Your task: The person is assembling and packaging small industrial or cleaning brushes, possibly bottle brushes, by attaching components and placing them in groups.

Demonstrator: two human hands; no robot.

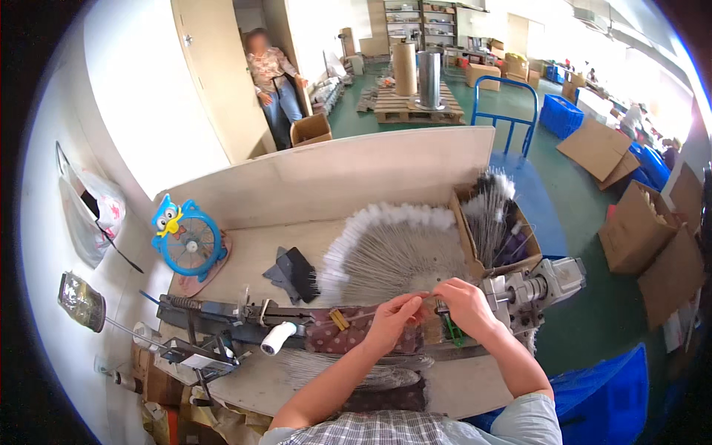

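My left hand (391, 319) and my right hand (463, 305) meet over the front of the wooden workbench (252, 259). Together they pinch a thin metal wire (423, 298) held between the fingertips of both hands. Just behind them a fan-shaped pile of wire brushes with white fluffy tips (389, 248) lies spread on the bench. To the right of my right hand sits a grey motor unit (534, 285) with its spindle pointing toward my fingers. Under my left hand lies a dotted dark-red cloth pad (337, 334).
A cardboard box (493, 222) of finished brushes stands at the bench's right end. A long metal tool with a white handle (278, 337) lies at the front left, near a blue owl-shaped fan (185, 239). A person (273, 81) stands in the doorway beyond. Cardboard boxes and blue crates line the green floor.
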